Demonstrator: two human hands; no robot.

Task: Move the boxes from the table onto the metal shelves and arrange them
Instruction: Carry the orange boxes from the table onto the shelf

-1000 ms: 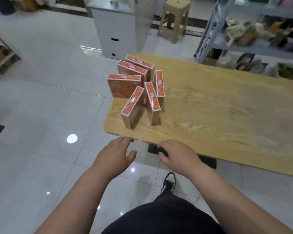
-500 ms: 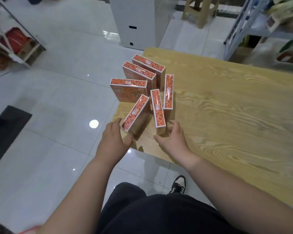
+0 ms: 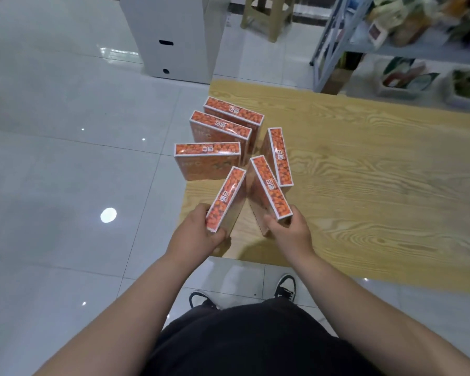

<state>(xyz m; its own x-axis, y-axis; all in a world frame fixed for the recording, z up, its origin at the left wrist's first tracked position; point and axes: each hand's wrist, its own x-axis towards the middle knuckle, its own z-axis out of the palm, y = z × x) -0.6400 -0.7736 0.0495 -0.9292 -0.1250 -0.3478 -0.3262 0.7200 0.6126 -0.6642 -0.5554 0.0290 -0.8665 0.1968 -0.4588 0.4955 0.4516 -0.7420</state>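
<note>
Several orange boxes stand on edge at the left corner of the wooden table (image 3: 364, 185). My left hand (image 3: 196, 234) grips the near end of the front-left box (image 3: 225, 198). My right hand (image 3: 288, 232) grips the near end of the front-right box (image 3: 269, 188). Behind them stand a third box (image 3: 280, 156) on the right, a box (image 3: 207, 160) facing left, and two more boxes (image 3: 220, 128) (image 3: 234, 111) at the back. The metal shelves (image 3: 337, 42) rise at the upper right, holding blurred goods.
A white cabinet (image 3: 168, 36) and a beige plastic stool (image 3: 266, 14) stand on the glossy tiled floor beyond the table. White tubs of goods (image 3: 407, 80) sit on the low shelf behind the table. My shoes (image 3: 285, 287) are by the table's near edge.
Both hands moved forward from the table's near edge and closed on the two front boxes. The camera came closer and tilted down over the boxes.
</note>
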